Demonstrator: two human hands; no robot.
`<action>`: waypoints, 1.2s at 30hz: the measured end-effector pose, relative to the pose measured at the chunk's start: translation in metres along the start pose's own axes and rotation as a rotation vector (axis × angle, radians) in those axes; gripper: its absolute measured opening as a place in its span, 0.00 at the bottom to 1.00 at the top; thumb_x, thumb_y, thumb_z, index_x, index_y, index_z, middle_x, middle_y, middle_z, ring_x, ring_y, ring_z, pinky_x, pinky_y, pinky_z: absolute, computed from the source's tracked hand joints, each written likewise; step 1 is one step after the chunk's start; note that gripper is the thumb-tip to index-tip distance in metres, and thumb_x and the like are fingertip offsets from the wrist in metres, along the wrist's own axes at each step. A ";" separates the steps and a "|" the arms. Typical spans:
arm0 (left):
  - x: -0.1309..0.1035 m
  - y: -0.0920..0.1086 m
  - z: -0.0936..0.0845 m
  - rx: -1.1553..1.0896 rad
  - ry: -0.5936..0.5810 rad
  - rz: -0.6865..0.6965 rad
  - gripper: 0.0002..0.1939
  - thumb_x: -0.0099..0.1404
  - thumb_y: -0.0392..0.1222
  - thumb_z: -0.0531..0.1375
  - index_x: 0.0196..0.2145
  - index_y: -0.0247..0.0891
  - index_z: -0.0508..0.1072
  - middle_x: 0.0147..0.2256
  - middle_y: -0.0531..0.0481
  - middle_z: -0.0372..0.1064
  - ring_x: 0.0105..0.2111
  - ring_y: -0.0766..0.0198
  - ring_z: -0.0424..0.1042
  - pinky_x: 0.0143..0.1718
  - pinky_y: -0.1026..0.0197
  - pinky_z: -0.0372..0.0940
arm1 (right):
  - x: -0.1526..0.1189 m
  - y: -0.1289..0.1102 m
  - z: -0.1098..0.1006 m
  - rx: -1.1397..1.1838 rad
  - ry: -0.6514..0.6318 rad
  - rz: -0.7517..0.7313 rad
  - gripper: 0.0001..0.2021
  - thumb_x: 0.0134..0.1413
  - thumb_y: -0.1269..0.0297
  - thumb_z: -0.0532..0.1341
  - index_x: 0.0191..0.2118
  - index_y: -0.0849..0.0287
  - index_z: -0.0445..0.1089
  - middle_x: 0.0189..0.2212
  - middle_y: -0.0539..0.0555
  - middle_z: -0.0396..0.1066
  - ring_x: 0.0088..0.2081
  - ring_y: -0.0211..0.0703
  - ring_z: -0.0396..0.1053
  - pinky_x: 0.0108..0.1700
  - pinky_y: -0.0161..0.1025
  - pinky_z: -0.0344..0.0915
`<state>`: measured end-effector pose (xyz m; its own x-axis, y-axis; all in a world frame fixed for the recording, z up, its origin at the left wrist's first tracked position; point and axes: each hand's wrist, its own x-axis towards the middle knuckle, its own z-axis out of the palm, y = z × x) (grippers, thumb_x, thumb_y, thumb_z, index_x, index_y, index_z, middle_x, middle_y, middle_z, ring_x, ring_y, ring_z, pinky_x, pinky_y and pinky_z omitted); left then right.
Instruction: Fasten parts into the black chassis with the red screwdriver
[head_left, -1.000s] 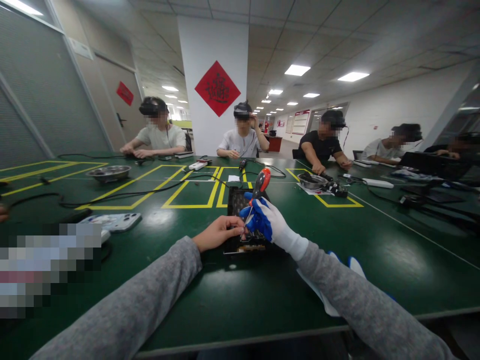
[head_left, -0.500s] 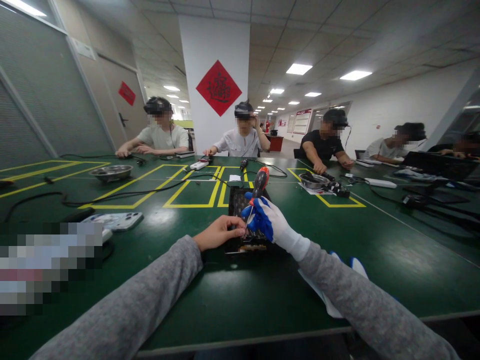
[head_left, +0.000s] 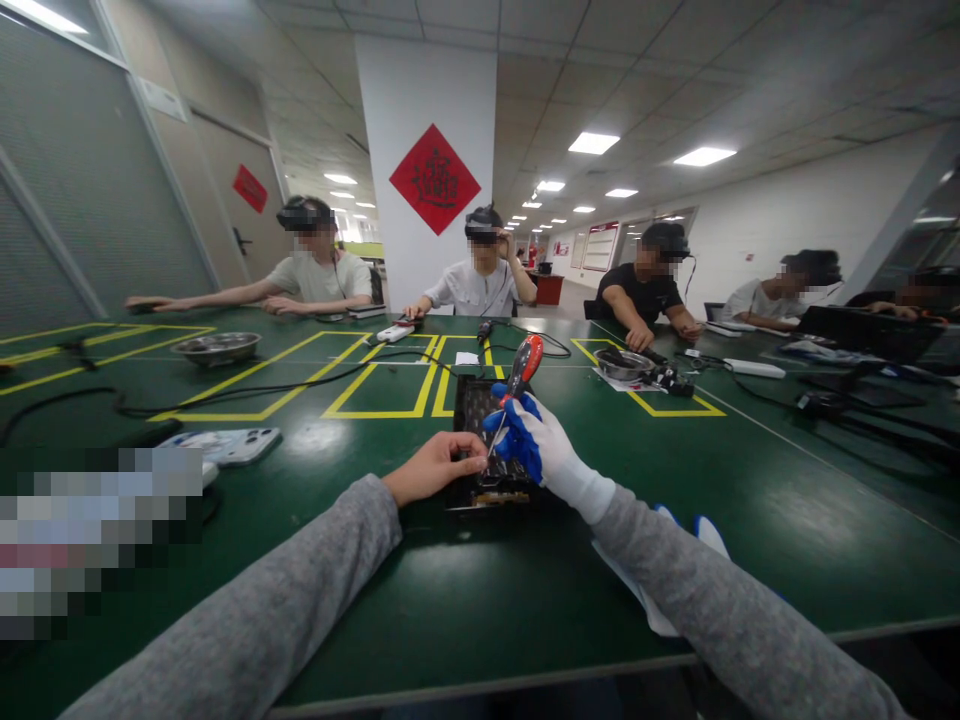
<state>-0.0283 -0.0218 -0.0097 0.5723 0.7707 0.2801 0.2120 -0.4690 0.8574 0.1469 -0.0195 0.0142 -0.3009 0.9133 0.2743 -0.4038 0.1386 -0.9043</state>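
Observation:
A screwdriver (head_left: 523,366) with a red and black handle leans in my right hand (head_left: 541,440), which wears a white glove with blue coating. Its thin shaft points down at a black rectangular device (head_left: 472,408) lying on the table, its lower end showing exposed parts. My bare left hand (head_left: 439,466) is over the device's left side, thumb and forefinger pinched together beside the screwdriver's tip. Whatever sits between those fingertips is too small to make out. Part of the device is hidden under both hands.
Beneath my right forearm lies another white and blue glove (head_left: 709,538). A phone (head_left: 225,445) is at the left on the green table (head_left: 465,620). Farther off are a metal bowl (head_left: 217,348), a second bowl (head_left: 628,365), cables and several seated people wearing headsets.
The person at the far left has stretched an arm out leftward along the table. My hands and the screwdriver keep nearly the same pose; the whole view has shifted slightly.

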 end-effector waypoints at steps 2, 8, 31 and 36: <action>0.000 -0.001 0.000 -0.017 -0.013 -0.002 0.13 0.58 0.47 0.58 0.28 0.32 0.68 0.26 0.53 0.63 0.28 0.69 0.61 0.32 0.66 0.56 | 0.000 0.001 -0.001 -0.009 -0.014 0.000 0.20 0.49 0.53 0.58 0.47 0.57 0.62 0.27 0.50 0.71 0.18 0.31 0.64 0.20 0.30 0.63; 0.001 0.001 0.002 -0.023 0.013 -0.013 0.13 0.57 0.47 0.59 0.28 0.32 0.68 0.25 0.54 0.62 0.27 0.69 0.61 0.31 0.66 0.56 | -0.002 -0.003 0.001 -0.022 0.016 -0.023 0.21 0.49 0.53 0.58 0.48 0.57 0.61 0.25 0.50 0.71 0.18 0.32 0.65 0.20 0.30 0.63; 0.001 -0.001 0.005 -0.008 0.070 -0.016 0.13 0.54 0.47 0.62 0.28 0.32 0.69 0.25 0.53 0.65 0.27 0.69 0.63 0.32 0.66 0.58 | -0.001 0.000 -0.001 0.011 -0.024 -0.046 0.20 0.51 0.55 0.57 0.50 0.55 0.61 0.29 0.52 0.72 0.21 0.32 0.67 0.22 0.30 0.65; -0.001 0.000 0.001 -0.021 -0.024 -0.046 0.16 0.59 0.49 0.57 0.27 0.31 0.72 0.28 0.48 0.69 0.29 0.66 0.66 0.34 0.64 0.60 | -0.004 -0.001 0.001 -0.042 -0.096 0.036 0.25 0.52 0.53 0.56 0.54 0.55 0.58 0.29 0.53 0.72 0.20 0.34 0.68 0.23 0.34 0.67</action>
<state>-0.0281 -0.0229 -0.0104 0.5810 0.7809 0.2297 0.2226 -0.4239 0.8780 0.1479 -0.0241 0.0141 -0.3970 0.8773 0.2696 -0.3549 0.1241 -0.9266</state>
